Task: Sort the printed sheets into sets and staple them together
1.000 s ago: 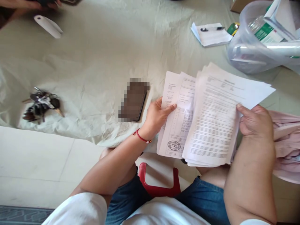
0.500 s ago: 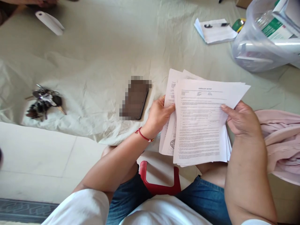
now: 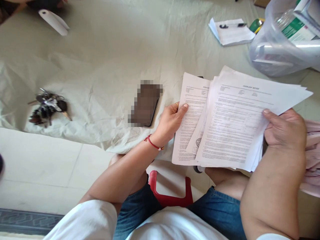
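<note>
My left hand (image 3: 172, 121) pinches the left edge of a printed sheet (image 3: 186, 133), thumb on top and the other fingers behind it. My right hand (image 3: 285, 128) grips a stack of printed papers (image 3: 230, 123) by its right side, with the thumb lying on the top page. The stack overlaps the right part of the left sheet, and a page with a round stamp (image 3: 198, 142) shows between them. A phone (image 3: 146, 105), blurred out, lies on the cloth left of my left hand.
A bunch of keys (image 3: 50, 106) and a white object (image 3: 53, 22) lie at left on the cloth-covered table (image 3: 105, 60). At upper right are a notepad (image 3: 235, 38) with a pen, a tape measure (image 3: 256, 26) and a clear bin (image 3: 265, 56). Pink fabric (image 3: 312, 153) lies at right.
My right hand has moved right with the stack, sliding it away from the left sheet, which shows more of its face. My left hand has barely moved.
</note>
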A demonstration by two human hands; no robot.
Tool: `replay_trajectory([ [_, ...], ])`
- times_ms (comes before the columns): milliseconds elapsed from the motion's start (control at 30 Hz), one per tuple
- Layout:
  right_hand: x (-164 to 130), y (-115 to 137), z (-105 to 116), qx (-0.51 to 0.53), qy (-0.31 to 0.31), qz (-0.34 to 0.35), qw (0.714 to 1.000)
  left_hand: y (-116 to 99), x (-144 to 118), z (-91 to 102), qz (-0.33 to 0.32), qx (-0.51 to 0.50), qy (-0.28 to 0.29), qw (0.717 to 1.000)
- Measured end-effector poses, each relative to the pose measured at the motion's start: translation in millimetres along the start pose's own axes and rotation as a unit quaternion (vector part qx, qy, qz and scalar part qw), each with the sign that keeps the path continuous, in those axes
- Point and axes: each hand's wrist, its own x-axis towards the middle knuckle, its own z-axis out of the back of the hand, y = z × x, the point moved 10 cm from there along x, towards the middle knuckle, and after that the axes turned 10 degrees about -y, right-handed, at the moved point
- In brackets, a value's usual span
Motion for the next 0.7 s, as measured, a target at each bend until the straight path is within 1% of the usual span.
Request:
replay_trajectory([
  [233,0.2,1.8,3.5,0.020,-0.006,-0.013,1.000,-2.4,0.8,3.2,-0.002,-0.002,0.005,1.000],
  [333,-2.6,3.7,-0.8,0.022,0.001,-0.009,1.000,-2.6,0.8,4.0,-0.002,-0.001,0.003,1.000],
  [500,-8.4,3.1,-10.0,-0.006,0.007,-0.015,1.000,-2.1,0.3,3.2,-0.001,0.008,-0.001,1.000],
  [700,-12.3,1.6,-14.4,-0.017,0.011,-0.031,0.999,-3.3,2.5,9.0,-0.019,0.017,-0.029,0.999],
])
